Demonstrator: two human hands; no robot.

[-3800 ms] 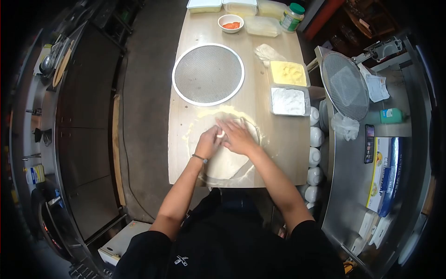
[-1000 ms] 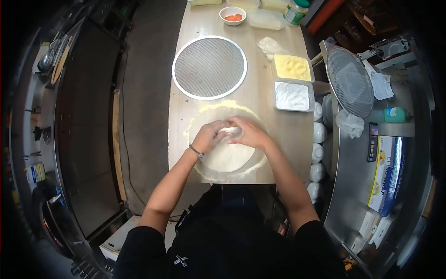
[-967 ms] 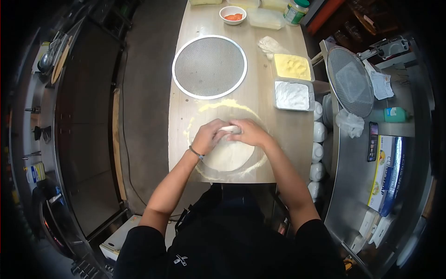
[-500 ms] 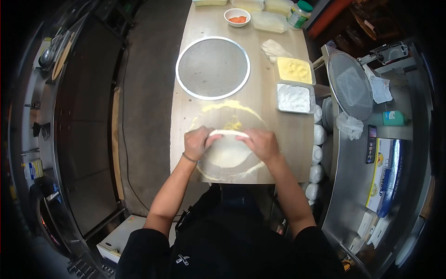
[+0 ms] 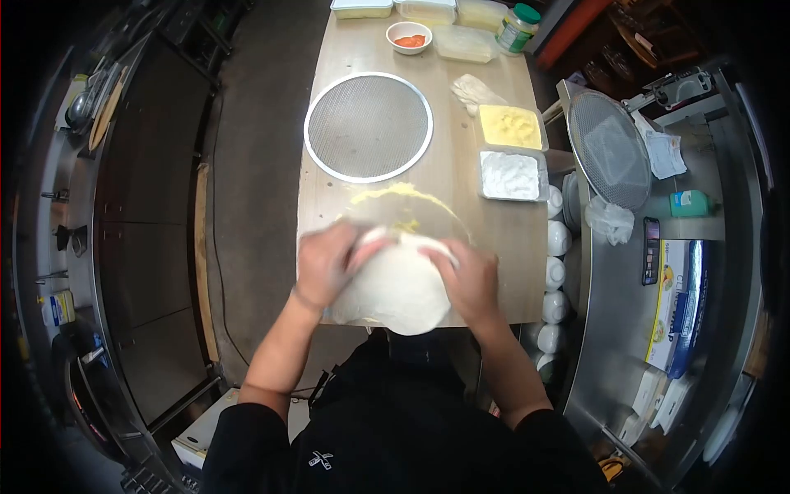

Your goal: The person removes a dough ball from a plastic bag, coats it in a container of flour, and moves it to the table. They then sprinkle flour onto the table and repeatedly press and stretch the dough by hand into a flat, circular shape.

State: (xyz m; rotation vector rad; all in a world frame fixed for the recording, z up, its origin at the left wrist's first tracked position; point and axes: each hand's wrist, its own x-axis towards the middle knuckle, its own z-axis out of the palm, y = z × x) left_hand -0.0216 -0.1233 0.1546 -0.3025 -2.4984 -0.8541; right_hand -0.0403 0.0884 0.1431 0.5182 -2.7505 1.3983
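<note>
A pale round sheet of pizza dough (image 5: 399, 288) hangs from both hands by its far edge, its lower part reaching over the near edge of the table. My left hand (image 5: 331, 257), smeared by motion, grips the dough's upper left rim. At the upper right rim, my right hand (image 5: 471, 280) pinches the dough between thumb and fingers. Behind the dough, a ring of yellow flour (image 5: 403, 191) marks the wooden table (image 5: 317, 193). Beyond it lies a round mesh pizza screen (image 5: 369, 128) with a metal rim.
On the table's right stand a tub of yellow flour (image 5: 510, 128) and a tub of white flour (image 5: 510, 176). Farther back are a bowl of red sauce (image 5: 409, 38) and a green-lidded jar (image 5: 518, 30). A steel counter at right holds a phone (image 5: 651, 251) and a cling wrap box (image 5: 668, 305).
The dough has been lifted and drawn toward me, and it now hangs wider and lower. Both hands have moved slightly outward, still gripping its far edge.
</note>
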